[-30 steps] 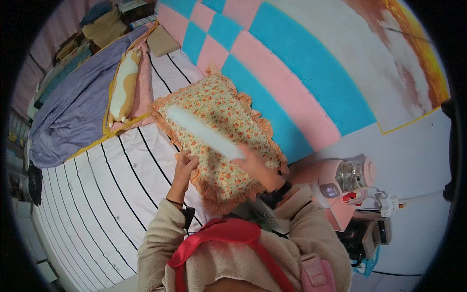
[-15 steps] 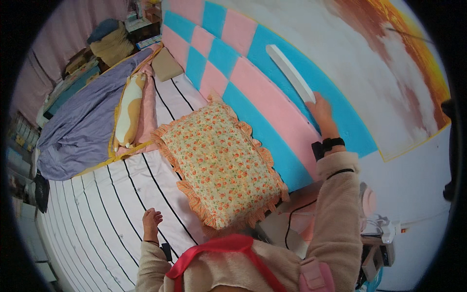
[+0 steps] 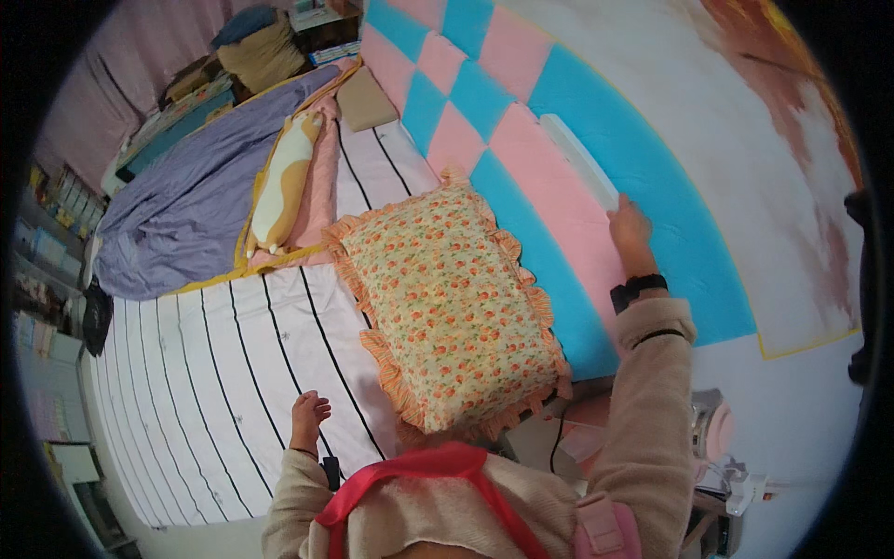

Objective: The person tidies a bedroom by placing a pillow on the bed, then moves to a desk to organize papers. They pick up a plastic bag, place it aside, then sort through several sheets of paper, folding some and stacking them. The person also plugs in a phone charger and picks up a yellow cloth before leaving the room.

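Note:
My right hand [image 3: 630,224], arm stretched forward, is closed around the near end of a long white bar-shaped tool [image 3: 579,160]. The tool's far end points up and left, over the blue and pink checked padded headboard [image 3: 521,158]; whether it touches the padding, I cannot tell. Over the striped bed sheet [image 3: 233,373] hangs my left hand [image 3: 309,417], with nothing in it and its fingers loosely bent, slightly apart. Between my arms lies a floral pillow [image 3: 447,307] with an orange ruffled edge, against the headboard.
Farther left on the bed are a long plush toy [image 3: 282,186], a purple quilt [image 3: 196,186] with a yellow border and a beige pad [image 3: 366,101]. Past the headboard's right end stand a pink round device [image 3: 715,429] and a white power plug [image 3: 745,489]. A painted mural [image 3: 754,140] covers the wall.
The view has shifted. My right hand has brought the white tool down along the headboard, from its upper blue part toward the pink band. My left hand stays low over the sheet.

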Action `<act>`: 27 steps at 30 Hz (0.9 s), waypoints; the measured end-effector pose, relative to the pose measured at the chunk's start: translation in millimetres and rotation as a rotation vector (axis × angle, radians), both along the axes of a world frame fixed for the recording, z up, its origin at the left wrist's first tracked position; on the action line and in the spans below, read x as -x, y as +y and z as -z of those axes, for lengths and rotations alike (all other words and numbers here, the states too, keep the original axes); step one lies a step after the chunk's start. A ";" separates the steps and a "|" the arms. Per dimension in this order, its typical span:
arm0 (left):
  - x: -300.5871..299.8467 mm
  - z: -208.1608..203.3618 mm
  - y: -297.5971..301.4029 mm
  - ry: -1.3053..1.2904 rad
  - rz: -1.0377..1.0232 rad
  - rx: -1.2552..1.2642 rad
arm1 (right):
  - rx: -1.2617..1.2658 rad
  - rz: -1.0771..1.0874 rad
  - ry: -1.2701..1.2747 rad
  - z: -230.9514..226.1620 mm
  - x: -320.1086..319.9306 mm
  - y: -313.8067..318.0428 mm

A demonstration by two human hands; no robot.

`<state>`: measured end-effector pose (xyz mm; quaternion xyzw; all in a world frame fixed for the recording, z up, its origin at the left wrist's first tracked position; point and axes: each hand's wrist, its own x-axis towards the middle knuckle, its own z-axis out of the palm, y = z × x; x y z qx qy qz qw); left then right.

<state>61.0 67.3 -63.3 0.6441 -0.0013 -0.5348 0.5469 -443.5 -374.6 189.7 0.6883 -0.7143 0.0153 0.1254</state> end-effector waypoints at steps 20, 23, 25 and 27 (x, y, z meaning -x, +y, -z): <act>-6.7 15.3 106.5 -0.063 -0.302 -0.088 | 0.702 -0.310 0.274 62.3 -1.1 18.6; -3.2 21.0 153.7 -0.051 -0.379 -0.238 | 0.431 -0.591 -0.184 121.3 -55.9 48.4; -1.7 22.2 184.7 -0.038 -0.448 -0.321 | -0.058 -0.596 -0.555 180.2 -94.4 86.9; 1.7 23.8 213.2 -0.066 -0.509 -0.349 | -0.309 -0.663 -0.210 240.7 -120.9 137.3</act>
